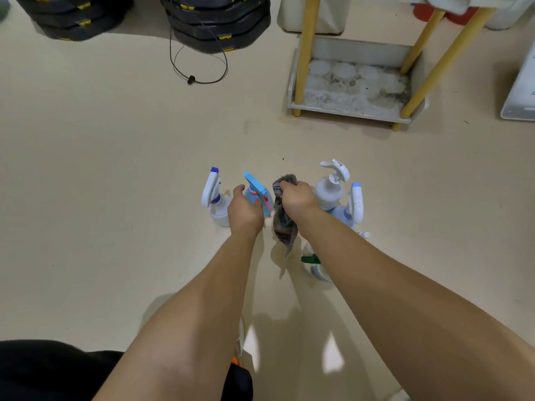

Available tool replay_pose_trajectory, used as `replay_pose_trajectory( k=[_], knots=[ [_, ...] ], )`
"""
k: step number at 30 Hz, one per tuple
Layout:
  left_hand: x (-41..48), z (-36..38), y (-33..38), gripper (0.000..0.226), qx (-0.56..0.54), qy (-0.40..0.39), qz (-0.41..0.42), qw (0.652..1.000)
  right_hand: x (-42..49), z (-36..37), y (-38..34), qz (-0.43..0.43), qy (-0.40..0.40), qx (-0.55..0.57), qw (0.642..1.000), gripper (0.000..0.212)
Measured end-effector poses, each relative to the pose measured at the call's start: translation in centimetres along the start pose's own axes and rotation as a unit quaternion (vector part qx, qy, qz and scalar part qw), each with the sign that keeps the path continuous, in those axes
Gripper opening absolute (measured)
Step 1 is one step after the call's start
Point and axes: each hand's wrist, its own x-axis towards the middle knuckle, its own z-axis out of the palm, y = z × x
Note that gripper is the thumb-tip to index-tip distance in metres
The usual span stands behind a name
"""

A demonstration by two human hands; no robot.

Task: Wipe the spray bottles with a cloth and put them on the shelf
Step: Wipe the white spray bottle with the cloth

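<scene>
Left hand (244, 211): curled round small plastic spray bottle (256, 188), light-blue trigger, near floor (115, 169).
Right hand (296, 198): clutches bunched grey striped cloth (285, 224) beside it.
Handling: we judge it light, slick; grip body, not trigger.

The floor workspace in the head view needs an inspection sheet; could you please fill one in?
Surface: smooth beige floor, few dark specks.
Job's things: blue-triggered spray bottle and grey striped cloth held; white blue-tipped bottle, white tall-triggered bottle, pale-blue bottle, green-triggered bottle on floor; white yellow-legged shelf, stained lowest tier holds no bottles.
Clutter: nothing seen.
Hands: left hand grips blue-triggered spray bottle; right hand grips cloth.
Cables: thin black cord looped on floor.
Surroundings: stacked black yellow-latched cases; white boxy object at right.
</scene>
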Motion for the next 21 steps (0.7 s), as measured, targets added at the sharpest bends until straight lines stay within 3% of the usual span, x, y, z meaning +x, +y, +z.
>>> replay_pose_trajectory(
  k=[3,7,8,12,14,21],
  knots=[
    [-2.0,-1.2,0.7,0.050,0.012,-0.008,-0.019,1.000,-2.8,-1.5,-0.3,-0.028,0.006,0.016,0.999,0.020],
    [-4.7,-1.8,2.0,0.021,0.026,-0.047,-0.037,0.998,-6.7,-4.6,-0.3,-0.070,0.016,0.047,0.996,0.030],
    [-5.4,-1.6,2.4,0.013,0.033,-0.065,-0.030,0.997,-7.4,-5.4,-0.1,-0.073,0.024,0.059,0.995,0.034],
    [-8.0,-0.2,4.8,0.019,0.057,-0.143,0.004,0.988,-9.4,-9.6,1.1,-0.073,0.069,0.077,0.992,0.030],
    [-8.8,0.5,6.0,0.003,0.082,-0.158,0.029,0.984,-9.9,-11.8,1.9,-0.072,0.102,0.084,0.989,0.028],
    [-8.3,3.9,8.5,0.056,0.134,-0.177,0.077,0.972,-8.4,-16.8,4.3,-0.040,0.219,0.098,0.970,0.030]
  ],
)
